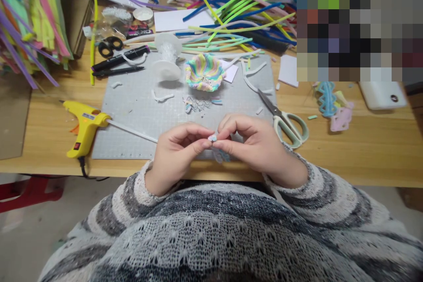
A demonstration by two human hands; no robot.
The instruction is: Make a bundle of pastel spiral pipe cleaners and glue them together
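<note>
My left hand and my right hand meet over the near edge of a grey cutting mat. Both are closed in a pinch on a small pastel pipe-cleaner piece, whose pale blue tip shows between the fingertips; a bit of it hangs below at the mat's edge. A finished pastel pipe-cleaner flower lies farther back on the mat. Small pastel scraps lie between the flower and my hands.
A yellow glue gun lies left on the wooden table, pale green scissors right of my hands. Black scissors, markers, a clear spool and several loose pipe cleaners sit behind. A white device lies far right.
</note>
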